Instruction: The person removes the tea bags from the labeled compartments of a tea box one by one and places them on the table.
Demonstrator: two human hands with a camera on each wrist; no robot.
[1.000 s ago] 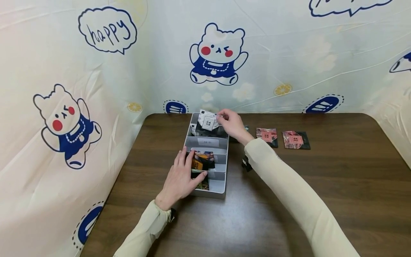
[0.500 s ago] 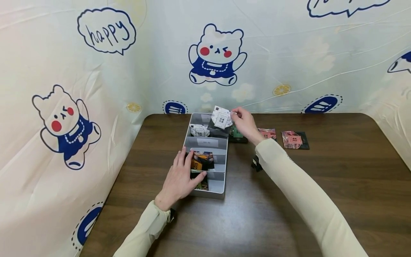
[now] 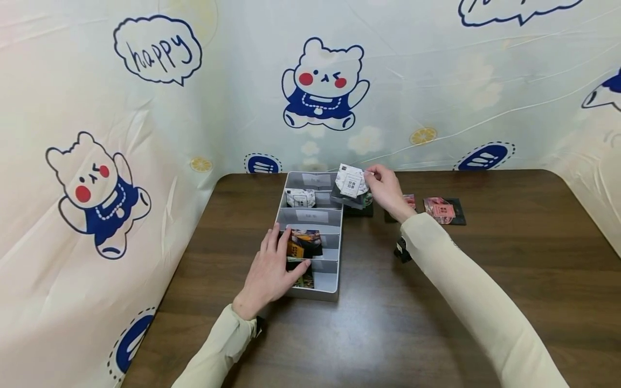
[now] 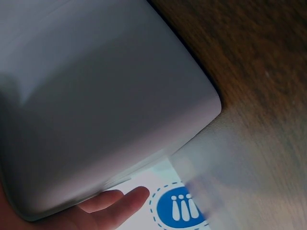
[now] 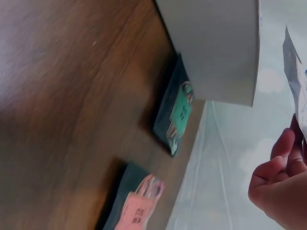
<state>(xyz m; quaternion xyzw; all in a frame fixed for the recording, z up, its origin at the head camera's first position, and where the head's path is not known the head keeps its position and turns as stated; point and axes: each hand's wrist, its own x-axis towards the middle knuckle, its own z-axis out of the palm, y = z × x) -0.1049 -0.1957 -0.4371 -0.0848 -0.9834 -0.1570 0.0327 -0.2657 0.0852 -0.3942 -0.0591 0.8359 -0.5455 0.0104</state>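
Observation:
My right hand (image 3: 385,186) pinches the right edge of a white-and-black sachet (image 3: 351,182), held up at the far right corner of a grey divided box (image 3: 326,296). The right wrist view shows that sachet (image 5: 301,91) above the table, beside the box wall. My left hand (image 3: 269,269) rests on the box's left side, fingers spread over the rim, thumb reaching across the nearest compartments. Another white sachet (image 3: 301,198) lies in a far compartment. An orange-and-black sachet (image 3: 304,243) and a dark sachet (image 3: 305,277) sit in the nearer ones, partly under the left hand.
On the table to the right of the box lie a green-labelled sachet (image 5: 180,112), a pink-labelled sachet (image 5: 136,211) partly behind the right arm, and another pink sachet (image 3: 443,210). A printed curtain (image 3: 223,97) hangs along the table's back and left edges.
My right hand has drawn the white-and-black sachet rightward out of the far compartment to beyond the box's right rim, uncovering the other white sachet. The left hand has stayed on the box.

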